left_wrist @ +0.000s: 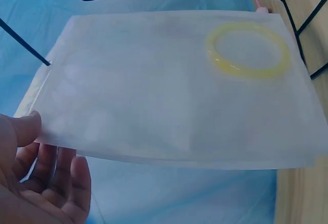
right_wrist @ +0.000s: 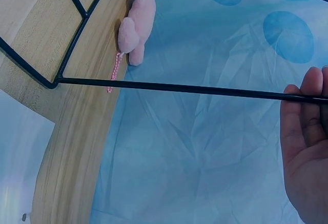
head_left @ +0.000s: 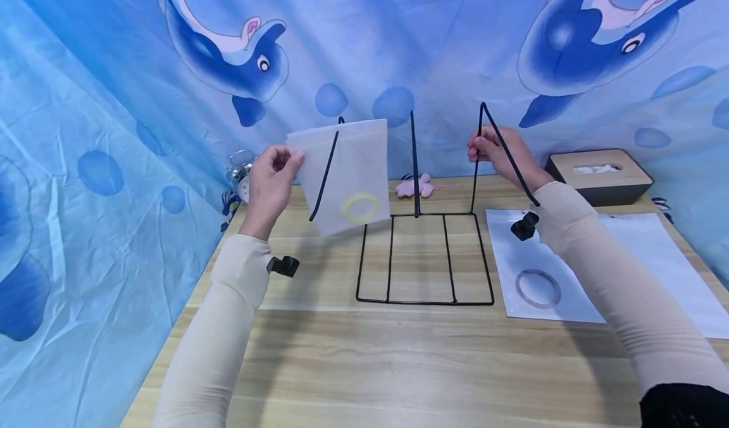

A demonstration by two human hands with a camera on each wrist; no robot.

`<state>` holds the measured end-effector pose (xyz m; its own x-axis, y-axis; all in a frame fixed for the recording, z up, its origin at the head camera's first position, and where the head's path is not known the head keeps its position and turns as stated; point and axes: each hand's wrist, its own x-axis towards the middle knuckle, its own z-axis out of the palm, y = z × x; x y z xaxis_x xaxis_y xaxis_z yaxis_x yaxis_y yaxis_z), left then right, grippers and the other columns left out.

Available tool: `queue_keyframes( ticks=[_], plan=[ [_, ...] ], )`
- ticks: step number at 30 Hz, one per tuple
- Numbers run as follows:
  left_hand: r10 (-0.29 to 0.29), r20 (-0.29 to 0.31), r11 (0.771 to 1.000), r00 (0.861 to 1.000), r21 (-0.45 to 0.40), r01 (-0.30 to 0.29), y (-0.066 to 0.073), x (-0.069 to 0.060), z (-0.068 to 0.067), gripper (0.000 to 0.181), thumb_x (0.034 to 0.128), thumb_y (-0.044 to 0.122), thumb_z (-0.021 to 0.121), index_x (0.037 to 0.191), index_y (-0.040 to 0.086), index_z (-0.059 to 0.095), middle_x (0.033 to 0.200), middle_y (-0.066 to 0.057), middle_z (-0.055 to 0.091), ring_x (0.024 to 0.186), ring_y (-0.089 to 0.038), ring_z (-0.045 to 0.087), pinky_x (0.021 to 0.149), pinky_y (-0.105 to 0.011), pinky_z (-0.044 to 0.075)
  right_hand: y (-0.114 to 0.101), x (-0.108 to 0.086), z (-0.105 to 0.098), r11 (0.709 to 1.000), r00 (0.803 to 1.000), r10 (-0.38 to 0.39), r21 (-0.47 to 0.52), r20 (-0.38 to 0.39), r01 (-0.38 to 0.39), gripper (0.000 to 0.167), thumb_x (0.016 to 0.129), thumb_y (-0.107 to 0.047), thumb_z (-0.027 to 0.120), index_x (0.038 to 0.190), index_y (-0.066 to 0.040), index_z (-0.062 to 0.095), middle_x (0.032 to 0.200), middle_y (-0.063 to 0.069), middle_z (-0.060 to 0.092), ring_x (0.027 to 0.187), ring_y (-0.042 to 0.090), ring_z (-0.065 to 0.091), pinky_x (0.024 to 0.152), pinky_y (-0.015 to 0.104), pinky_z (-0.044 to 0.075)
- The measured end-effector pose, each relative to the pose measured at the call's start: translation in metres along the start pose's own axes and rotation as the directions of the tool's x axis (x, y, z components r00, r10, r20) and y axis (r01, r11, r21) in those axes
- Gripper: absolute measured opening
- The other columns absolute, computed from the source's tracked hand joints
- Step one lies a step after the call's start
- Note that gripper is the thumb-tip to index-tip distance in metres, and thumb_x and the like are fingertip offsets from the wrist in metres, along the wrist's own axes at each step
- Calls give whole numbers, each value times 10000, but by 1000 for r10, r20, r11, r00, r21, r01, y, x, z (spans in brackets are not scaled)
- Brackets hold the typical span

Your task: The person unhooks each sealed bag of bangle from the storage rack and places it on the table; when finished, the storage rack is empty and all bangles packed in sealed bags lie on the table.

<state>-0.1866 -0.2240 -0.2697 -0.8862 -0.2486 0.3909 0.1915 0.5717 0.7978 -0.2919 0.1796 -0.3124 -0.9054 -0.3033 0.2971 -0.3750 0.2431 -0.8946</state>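
Note:
My left hand (head_left: 267, 190) pinches the upper left corner of a frosted translucent bag (head_left: 347, 168). A yellow ring (left_wrist: 241, 73) shows through the bag near its lower end. The bag hangs on the left front-slanting arm of a black wire rack (head_left: 414, 162), which passes through near the bag's top edge. My right hand (head_left: 504, 152) grips the rack's right upright rod (right_wrist: 179, 87), fingers behind it in the right wrist view. That side's slanting arm holds nothing. The rack's base lies on the wooden table.
A white bag (head_left: 672, 257) with a pale ring (head_left: 519, 289) on it lies at the right, beneath my forearm. Behind it stands a tissue box (head_left: 598, 190). A pink plush toy (head_left: 405, 188) sits behind the rack, and a blue dolphin curtain (head_left: 364, 48) hangs behind the table.

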Motion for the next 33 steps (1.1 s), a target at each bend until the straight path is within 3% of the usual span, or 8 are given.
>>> queue_keyframes(
  ticks=[4, 10, 16, 21, 26, 33],
  plan=[
    [28, 5, 999, 1000, 21, -28, 5, 3, 2, 399, 1021, 443, 547, 1132, 70, 634, 1080, -78, 615, 941, -190, 543, 800, -311, 480, 2, 1, -1, 1000, 1000, 3, -3, 3, -3, 262, 1073, -197, 467, 1052, 24, 606, 940, 89, 623, 882, 165, 636, 836, 238, 530],
    [24, 15, 1000, 1000, -7, -24, 4, -1, 1, 416, 1023, 449, 531, 1153, 74, 658, 1141, -77, 656, 974, -191, 592, 826, -349, 531, 2, -1, 1, 1000, 1000, 13, -8, 6, -13, 262, 1079, -181, 450, 1056, 34, 599, 960, 104, 617, 892, 174, 634, 851, 238, 525],
    [49, 23, 996, 999, -71, -47, -2, -16, -5, 448, 1043, 415, 504, 1185, 17, 653, 1171, -128, 641, 1055, -230, 625, 836, -387, 571, 0, -2, 0, 1000, 1000, 14, -14, 2, -14, 250, 1082, -154, 444, 1044, 41, 596, 959, 104, 617, 883, 157, 632, 845, 229, 525],
    [120, 22, 984, 993, -134, -116, -8, -30, -13, 422, 1044, 357, 536, 1170, -25, 665, 1103, -124, 633, 990, -202, 641, 765, -349, 587, 0, 0, -1, 999, 1000, 30, -23, 5, -30, 247, 1082, -156, 444, 1036, 35, 594, 967, 100, 618, 887, 157, 634, 842, 227, 526],
    [182, 16, 971, 983, -160, -177, -9, -43, -22, 371, 1045, 296, 553, 1143, -43, 669, 1003, -56, 593, 886, -168, 639, 692, -237, 574, 1, 2, -2, 999, 999, 41, -20, 6, -41, 248, 1080, -159, 449, 1036, 35, 597, 963, 101, 625, 892, 168, 635, 848, 239, 528],
    [239, -5, 956, 971, -173, -236, -9, -57, -35, 282, 1032, 188, 586, 1111, -62, 688, 958, 42, 648, 800, -126, 663, 630, -216, 562, 2, 3, -3, 999, 999, 34, -21, 4, -33, 250, 1078, -151, 453, 1033, 49, 595, 946, 91, 629, 880, 158, 637, 835, 236, 532]
  ],
)
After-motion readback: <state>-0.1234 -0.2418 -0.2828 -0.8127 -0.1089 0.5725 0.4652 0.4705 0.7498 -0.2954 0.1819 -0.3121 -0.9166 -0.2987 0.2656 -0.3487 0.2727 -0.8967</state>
